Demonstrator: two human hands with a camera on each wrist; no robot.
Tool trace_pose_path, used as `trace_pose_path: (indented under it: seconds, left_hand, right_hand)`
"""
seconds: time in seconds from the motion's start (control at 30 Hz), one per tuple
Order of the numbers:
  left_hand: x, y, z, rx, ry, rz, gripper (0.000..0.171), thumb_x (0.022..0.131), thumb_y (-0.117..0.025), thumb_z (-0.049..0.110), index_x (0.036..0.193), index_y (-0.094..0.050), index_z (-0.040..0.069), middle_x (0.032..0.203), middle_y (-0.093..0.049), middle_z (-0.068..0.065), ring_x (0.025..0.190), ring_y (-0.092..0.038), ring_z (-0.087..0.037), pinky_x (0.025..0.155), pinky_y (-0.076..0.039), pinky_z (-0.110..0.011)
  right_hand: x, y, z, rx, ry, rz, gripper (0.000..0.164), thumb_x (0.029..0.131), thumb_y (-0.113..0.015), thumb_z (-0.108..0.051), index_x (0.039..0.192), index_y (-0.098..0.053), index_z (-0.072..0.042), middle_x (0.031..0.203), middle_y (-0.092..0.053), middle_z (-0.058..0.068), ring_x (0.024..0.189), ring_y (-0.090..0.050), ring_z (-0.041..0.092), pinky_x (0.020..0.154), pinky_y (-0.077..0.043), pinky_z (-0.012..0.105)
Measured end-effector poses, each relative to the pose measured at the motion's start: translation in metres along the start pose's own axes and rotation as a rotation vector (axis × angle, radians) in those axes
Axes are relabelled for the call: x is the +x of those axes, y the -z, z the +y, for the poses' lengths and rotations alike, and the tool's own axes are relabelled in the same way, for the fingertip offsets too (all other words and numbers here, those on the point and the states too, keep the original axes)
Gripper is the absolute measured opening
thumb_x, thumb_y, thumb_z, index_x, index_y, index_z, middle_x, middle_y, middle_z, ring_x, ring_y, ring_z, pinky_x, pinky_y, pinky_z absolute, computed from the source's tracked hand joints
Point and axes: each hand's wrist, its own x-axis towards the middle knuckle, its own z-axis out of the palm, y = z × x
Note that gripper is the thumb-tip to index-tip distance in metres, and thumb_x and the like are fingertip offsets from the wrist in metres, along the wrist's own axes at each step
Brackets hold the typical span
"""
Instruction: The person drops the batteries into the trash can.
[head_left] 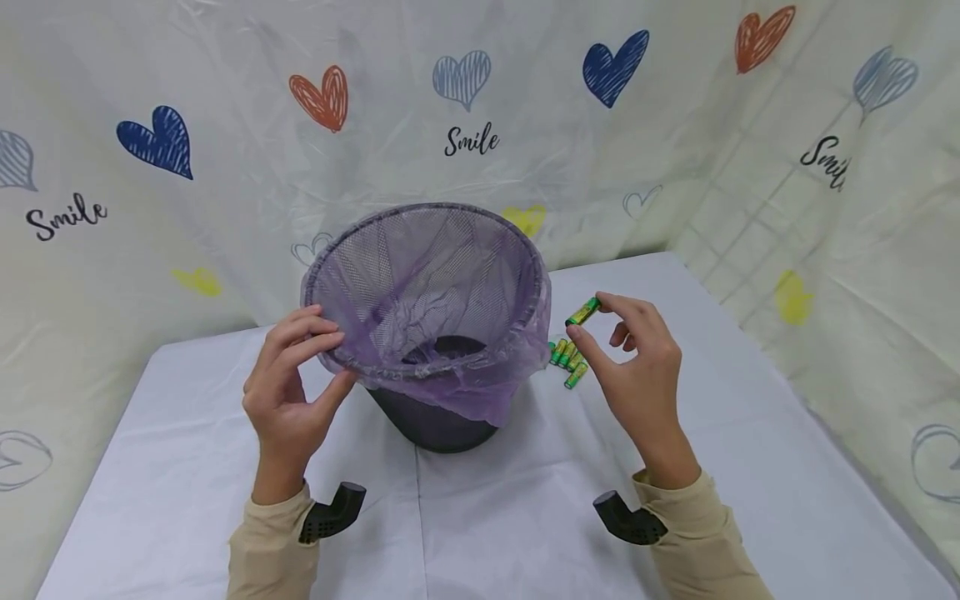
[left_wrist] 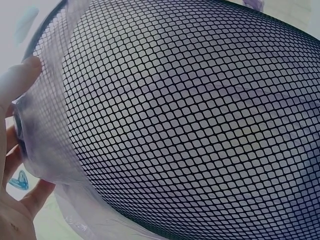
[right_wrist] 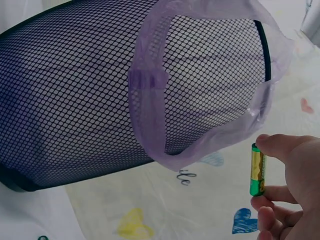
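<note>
A black mesh wastebasket (head_left: 435, 425) stands on a white-covered table (head_left: 487, 517), a translucent purple bin liner (head_left: 480, 400) fitted inside it and folded out over the rim, the loose edge hanging lowest on the near right side. The person's left hand (head_left: 288, 404) grips the lined rim at its near left, thumb on the outside and fingertips over the edge. The right hand (head_left: 637, 375) is well apart from the left, to the right of the wastebasket, and pinches a green-and-gold cylindrical battery (head_left: 583, 311) between thumb and fingertip at its two ends. The right wrist view shows this battery clear of the liner and the basket. Several loose batteries (head_left: 576, 375) in the same colours lie close together on the table, just right of the wastebasket and near the right hand. Beige sleeves (head_left: 273, 550) cover both forearms, with a black wrist-worn device (head_left: 333, 512) on each. On the far side hangs a pale backdrop (head_left: 525, 150) printed with hearts and the word "Smile".
</note>
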Motion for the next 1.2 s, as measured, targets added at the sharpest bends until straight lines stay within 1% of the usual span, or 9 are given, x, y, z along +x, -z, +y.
trace_pose_path:
  seconds: [0.17, 0.27, 0.47, 0.57, 0.73, 0.83, 1.07, 1.2]
  left_hand:
    - [-0.003, 0.001, -0.001, -0.013, -0.016, 0.011, 0.031, 0.071, -0.076, 0.010, 0.086, -0.064, -0.014, 0.094, -0.063, -0.023, 0.107, -0.054, -0.039, 0.102, -0.043, -0.041]
    - [-0.003, 0.000, -0.003, -0.028, -0.023, 0.008, 0.031, 0.071, -0.076, 0.010, 0.086, -0.064, -0.015, 0.094, -0.062, -0.023, 0.106, -0.054, -0.040, 0.101, -0.044, -0.042]
    - [-0.001, -0.001, -0.004, -0.026, -0.028, -0.014, 0.031, 0.072, -0.076, 0.011, 0.086, -0.064, -0.014, 0.095, -0.062, -0.024, 0.107, -0.053, -0.040, 0.101, -0.044, -0.041]
    - [-0.001, 0.000, -0.005, -0.016, -0.027, -0.022, 0.032, 0.073, -0.076, 0.012, 0.087, -0.064, -0.014, 0.095, -0.062, -0.024, 0.107, -0.053, -0.039, 0.101, -0.044, -0.041]
    - [-0.004, 0.004, -0.010, -0.009, -0.026, -0.026, 0.032, 0.072, -0.076, 0.012, 0.087, -0.064, -0.014, 0.096, -0.062, -0.024, 0.107, -0.053, -0.040, 0.102, -0.043, -0.041]
    - [-0.006, 0.006, -0.012, -0.006, -0.022, -0.029, 0.032, 0.072, -0.076, 0.012, 0.088, -0.065, -0.013, 0.096, -0.062, -0.024, 0.108, -0.053, -0.039, 0.102, -0.043, -0.042]
    - [0.001, 0.001, 0.001, 0.011, -0.020, -0.036, 0.033, 0.075, -0.074, 0.014, 0.087, -0.063, -0.015, 0.095, -0.061, -0.025, 0.109, -0.053, -0.037, 0.103, -0.043, -0.040]
    - [0.003, 0.002, 0.002, 0.010, -0.026, -0.036, 0.032, 0.075, -0.074, 0.013, 0.088, -0.063, -0.015, 0.095, -0.061, -0.024, 0.108, -0.053, -0.038, 0.103, -0.043, -0.040]
  right_hand:
    - [0.004, 0.004, -0.008, 0.051, 0.014, 0.016, 0.043, 0.071, -0.077, -0.016, 0.113, -0.065, -0.011, 0.099, -0.062, 0.006, 0.068, -0.041, 0.009, 0.062, -0.035, 0.020]
    - [0.007, 0.005, -0.016, 0.086, 0.019, 0.039, 0.043, 0.070, -0.077, -0.011, 0.111, -0.066, -0.010, 0.098, -0.062, 0.007, 0.067, -0.041, 0.009, 0.062, -0.035, 0.019]
    - [0.016, 0.011, -0.048, 0.168, 0.032, 0.058, 0.039, 0.071, -0.073, 0.000, 0.109, -0.065, 0.000, 0.096, -0.061, 0.017, 0.067, -0.040, 0.012, 0.062, -0.035, 0.021]
    - [0.020, 0.012, -0.059, 0.188, 0.045, 0.059, 0.037, 0.072, -0.071, 0.002, 0.108, -0.064, 0.002, 0.096, -0.060, 0.019, 0.067, -0.040, 0.012, 0.062, -0.034, 0.021]
    - [0.026, 0.011, -0.069, 0.213, 0.058, 0.052, 0.037, 0.073, -0.071, 0.001, 0.109, -0.064, 0.001, 0.097, -0.061, 0.017, 0.067, -0.041, 0.011, 0.062, -0.035, 0.022]
    - [0.029, 0.010, -0.074, 0.226, 0.064, 0.045, 0.037, 0.073, -0.070, 0.001, 0.110, -0.064, 0.001, 0.097, -0.061, 0.019, 0.067, -0.041, 0.012, 0.062, -0.035, 0.023]
    - [0.034, 0.005, -0.081, 0.262, 0.065, 0.027, 0.036, 0.072, -0.070, 0.002, 0.108, -0.064, 0.004, 0.097, -0.060, 0.020, 0.066, -0.040, 0.014, 0.063, -0.035, 0.023]
    - [0.035, 0.001, -0.084, 0.284, 0.068, 0.013, 0.036, 0.072, -0.071, 0.001, 0.107, -0.064, 0.004, 0.096, -0.060, 0.020, 0.066, -0.040, 0.015, 0.062, -0.035, 0.024]
